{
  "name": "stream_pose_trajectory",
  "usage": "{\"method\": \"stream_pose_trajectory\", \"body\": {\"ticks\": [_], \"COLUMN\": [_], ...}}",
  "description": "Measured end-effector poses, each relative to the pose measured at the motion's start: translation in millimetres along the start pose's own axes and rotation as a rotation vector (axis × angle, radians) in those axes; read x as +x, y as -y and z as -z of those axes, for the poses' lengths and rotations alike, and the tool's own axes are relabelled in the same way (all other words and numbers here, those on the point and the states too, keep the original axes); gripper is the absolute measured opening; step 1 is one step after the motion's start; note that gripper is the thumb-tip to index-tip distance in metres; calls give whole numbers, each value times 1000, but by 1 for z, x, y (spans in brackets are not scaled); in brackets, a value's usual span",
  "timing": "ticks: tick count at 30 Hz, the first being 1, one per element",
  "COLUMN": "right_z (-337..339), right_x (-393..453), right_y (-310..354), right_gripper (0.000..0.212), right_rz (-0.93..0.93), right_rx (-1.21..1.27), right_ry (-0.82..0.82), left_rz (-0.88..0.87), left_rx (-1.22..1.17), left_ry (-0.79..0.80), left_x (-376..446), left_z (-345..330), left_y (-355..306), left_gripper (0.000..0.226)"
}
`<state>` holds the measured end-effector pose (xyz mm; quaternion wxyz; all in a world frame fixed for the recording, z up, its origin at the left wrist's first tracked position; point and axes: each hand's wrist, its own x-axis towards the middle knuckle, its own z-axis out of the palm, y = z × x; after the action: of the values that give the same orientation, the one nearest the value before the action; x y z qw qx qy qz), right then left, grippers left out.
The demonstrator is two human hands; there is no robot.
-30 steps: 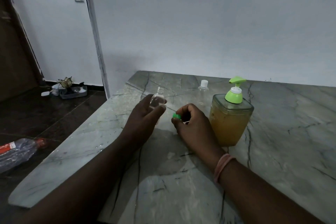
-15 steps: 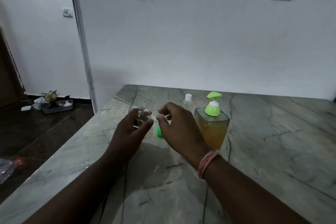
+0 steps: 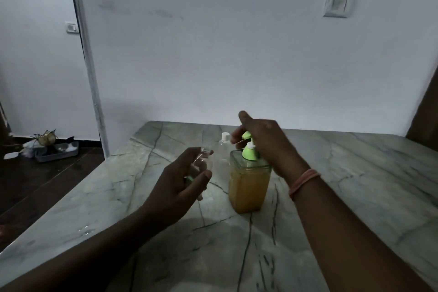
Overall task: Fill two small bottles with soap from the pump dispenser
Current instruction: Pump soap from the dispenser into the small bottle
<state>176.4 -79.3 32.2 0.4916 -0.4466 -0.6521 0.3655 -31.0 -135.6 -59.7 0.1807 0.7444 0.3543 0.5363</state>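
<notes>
My left hand holds a small clear bottle with no cap, tilted, just left of the pump dispenser. The dispenser is a square clear jar of amber soap with a green pump head. My right hand hovers over the pump head, fingers curved around it; whether it presses is unclear. A second small clear bottle with a white cap stands behind, between the hands. A bit of green, perhaps the cap, shows behind my left fingers.
Everything stands on a grey marble counter against a white wall. The counter's left edge drops to a dark floor, where a tray of clutter lies. A wall switch is at upper right.
My right hand left the spot next to the open bottle and rose over the pump head. The left hand brought the bottle closer to the dispenser. The camera tilted up.
</notes>
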Motion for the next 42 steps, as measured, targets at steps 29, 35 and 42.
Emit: {"method": "stream_pose_trajectory", "body": {"ticks": [29,35,42], "right_z": [-35,-39,-38], "right_x": [53,50,47], "right_y": [28,33,32], "right_gripper": [59,44,56], "right_rz": [-266,-161,-195], "right_rx": [-548,-736,-803], "right_ry": [251,268,272], "left_rz": [-118,-134,3], "left_rx": [-71,-98,-427], "left_ry": [-205,-218,-145], "left_x": [24,25,21], "left_z": [-13,-16,-16], "left_y": [8,16,18], "left_gripper": [26,22,27]}}
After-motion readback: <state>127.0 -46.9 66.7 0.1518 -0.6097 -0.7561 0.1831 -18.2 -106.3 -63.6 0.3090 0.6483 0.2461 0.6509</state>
